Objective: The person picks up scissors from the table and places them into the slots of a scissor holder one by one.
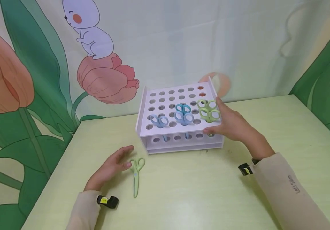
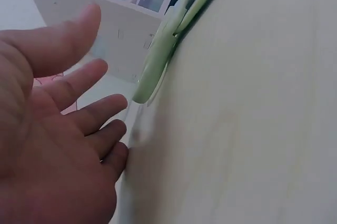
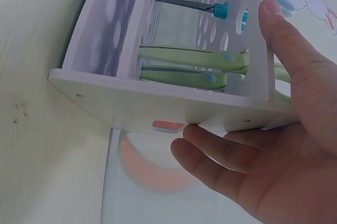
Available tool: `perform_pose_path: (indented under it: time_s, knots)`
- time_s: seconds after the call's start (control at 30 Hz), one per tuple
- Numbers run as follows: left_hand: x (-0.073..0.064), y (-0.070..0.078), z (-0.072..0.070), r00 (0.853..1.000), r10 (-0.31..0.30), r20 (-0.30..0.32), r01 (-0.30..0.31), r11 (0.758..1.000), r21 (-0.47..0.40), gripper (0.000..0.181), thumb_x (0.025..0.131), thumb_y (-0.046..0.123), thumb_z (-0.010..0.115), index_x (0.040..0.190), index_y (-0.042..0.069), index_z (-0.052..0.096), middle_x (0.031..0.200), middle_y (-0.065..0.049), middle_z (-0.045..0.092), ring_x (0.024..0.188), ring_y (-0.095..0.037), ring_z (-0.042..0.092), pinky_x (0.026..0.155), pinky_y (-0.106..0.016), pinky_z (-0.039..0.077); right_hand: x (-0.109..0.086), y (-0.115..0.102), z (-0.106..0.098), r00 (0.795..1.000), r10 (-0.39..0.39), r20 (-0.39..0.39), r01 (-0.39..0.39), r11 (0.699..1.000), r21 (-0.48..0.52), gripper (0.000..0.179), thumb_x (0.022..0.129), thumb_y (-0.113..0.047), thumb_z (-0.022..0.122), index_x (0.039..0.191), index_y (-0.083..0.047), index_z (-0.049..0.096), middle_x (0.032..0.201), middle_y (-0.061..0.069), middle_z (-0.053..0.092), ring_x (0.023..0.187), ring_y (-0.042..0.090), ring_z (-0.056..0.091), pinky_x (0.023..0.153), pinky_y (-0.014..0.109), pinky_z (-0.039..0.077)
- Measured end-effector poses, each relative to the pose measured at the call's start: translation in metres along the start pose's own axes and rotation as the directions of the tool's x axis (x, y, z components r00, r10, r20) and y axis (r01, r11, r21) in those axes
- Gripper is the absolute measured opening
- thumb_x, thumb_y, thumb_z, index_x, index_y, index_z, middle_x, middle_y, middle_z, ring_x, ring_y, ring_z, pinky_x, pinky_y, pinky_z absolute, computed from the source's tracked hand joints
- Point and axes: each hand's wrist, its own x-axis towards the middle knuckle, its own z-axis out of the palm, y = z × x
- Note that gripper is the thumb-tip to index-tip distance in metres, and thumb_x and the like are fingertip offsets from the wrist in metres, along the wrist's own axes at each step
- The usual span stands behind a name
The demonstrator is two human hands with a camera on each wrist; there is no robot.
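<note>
A white rack (image 1: 167, 130) with rows of round holes stands at the back of the table. Light blue scissors (image 1: 159, 121), teal scissors (image 1: 183, 108) and green scissors (image 1: 209, 115) sit in its holes, handles up, blades down between the shelves. My right hand (image 1: 234, 123) grips the rack's right side, thumb at the front of the top plate and fingers along the side panel (image 3: 174, 103). Another pair of green scissors (image 1: 136, 174) lies flat on the table, handles toward the rack. Beside their handles is my left hand (image 1: 111, 166), fingers spread and holding nothing.
The pale green table (image 1: 182, 191) meets a printed cloth backdrop (image 1: 165, 41) right behind the rack. A second printed panel (image 1: 326, 73) borders the table on the right. Each wrist wears a black strap (image 1: 108, 201).
</note>
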Motion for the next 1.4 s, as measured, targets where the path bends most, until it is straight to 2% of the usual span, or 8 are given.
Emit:
perform_pose_path:
  time_s: [0.23, 0.37, 0.5, 0.7, 0.9, 1.1, 1.2, 1.4]
  knots:
    - [0.002, 0.003, 0.003, 0.994, -0.046, 0.103, 0.025, 0.981, 0.194, 0.06, 0.089, -0.004, 0.065, 0.146, 0.013, 0.055, 0.166, -0.012, 0.019, 0.153, -0.035, 0.002, 0.116, -0.06, 0.007, 0.0, -0.002, 0.0, 1.0, 0.001, -0.002, -0.001, 1.0, 0.01, 0.131, 0.078, -0.042, 0.088, 0.163, -0.016, -0.008, 0.145, 0.018, 0.044, 0.115, 0.035, 0.047, 0.099, 0.055, 0.039]
    - [0.003, 0.007, 0.006, 0.994, -0.056, 0.096, 0.028, 0.962, 0.273, 0.049, 0.09, -0.003, 0.066, 0.136, 0.014, 0.062, 0.166, -0.015, 0.02, 0.152, -0.038, 0.006, 0.115, -0.061, 0.011, 0.0, -0.001, 0.0, 1.0, -0.001, -0.004, 0.001, 1.0, 0.009, 0.131, 0.078, -0.043, 0.088, 0.162, -0.015, -0.008, 0.144, 0.018, 0.045, 0.115, 0.034, 0.048, 0.099, 0.054, 0.039]
    - [0.006, 0.009, 0.008, 0.998, -0.047, 0.052, 0.028, 0.951, 0.309, 0.037, 0.089, 0.002, 0.073, 0.124, 0.012, 0.066, 0.163, -0.018, 0.026, 0.15, -0.041, 0.013, 0.116, -0.059, 0.014, 0.0, -0.001, -0.001, 1.0, 0.006, 0.0, -0.006, 1.0, 0.006, 0.132, 0.078, -0.043, 0.088, 0.162, -0.014, -0.009, 0.144, 0.019, 0.045, 0.115, 0.035, 0.048, 0.099, 0.054, 0.039]
    - [0.009, 0.01, 0.011, 0.998, -0.056, -0.011, 0.057, 0.952, 0.302, 0.029, 0.086, 0.017, 0.082, 0.11, 0.015, 0.067, 0.159, -0.019, 0.034, 0.148, -0.043, 0.023, 0.116, -0.057, 0.018, -0.001, -0.002, -0.002, 1.0, 0.013, 0.002, -0.013, 1.0, 0.009, 0.131, 0.079, -0.041, 0.088, 0.162, -0.015, -0.01, 0.143, 0.02, 0.045, 0.115, 0.035, 0.048, 0.1, 0.054, 0.039]
    - [0.007, 0.013, 0.009, 0.996, -0.048, -0.081, 0.068, 0.961, 0.27, 0.031, 0.084, 0.023, 0.084, 0.108, 0.018, 0.065, 0.151, -0.014, 0.047, 0.143, -0.039, 0.035, 0.114, -0.056, 0.025, -0.001, -0.002, -0.001, 1.0, -0.002, 0.004, 0.002, 1.0, 0.014, 0.131, 0.079, -0.041, 0.088, 0.162, -0.014, -0.01, 0.143, 0.02, 0.046, 0.114, 0.035, 0.048, 0.1, 0.054, 0.039]
    - [0.006, 0.019, 0.006, 0.994, -0.041, -0.106, 0.064, 0.973, 0.222, 0.037, 0.085, 0.025, 0.084, 0.114, 0.017, 0.064, 0.144, -0.008, 0.056, 0.117, -0.031, 0.057, 0.098, -0.049, 0.044, 0.0, -0.002, -0.001, 1.0, -0.004, 0.001, 0.004, 1.0, 0.016, 0.13, 0.079, -0.04, 0.088, 0.162, -0.015, -0.009, 0.145, 0.019, 0.044, 0.115, 0.035, 0.048, 0.1, 0.055, 0.039]
    - [0.006, 0.023, 0.005, 0.995, -0.021, -0.099, 0.037, 0.985, 0.169, 0.036, 0.086, 0.022, 0.084, 0.114, 0.015, 0.064, 0.14, -0.008, 0.058, 0.106, -0.028, 0.061, 0.088, -0.043, 0.05, 0.0, -0.002, 0.0, 1.0, -0.001, -0.003, 0.001, 1.0, 0.017, 0.13, 0.079, -0.041, 0.088, 0.162, -0.015, -0.008, 0.146, 0.019, 0.043, 0.115, 0.035, 0.048, 0.1, 0.055, 0.039]
    - [0.007, 0.028, 0.002, 0.988, 0.083, -0.131, -0.072, 0.994, 0.088, 0.032, 0.088, 0.017, 0.081, 0.112, 0.008, 0.062, 0.109, -0.016, 0.064, 0.084, -0.026, 0.062, 0.074, -0.031, 0.051, -0.001, -0.002, 0.0, 1.0, 0.001, -0.01, -0.001, 1.0, 0.013, 0.13, 0.079, -0.042, 0.088, 0.163, -0.015, -0.007, 0.146, 0.019, 0.043, 0.115, 0.035, 0.048, 0.099, 0.055, 0.04]
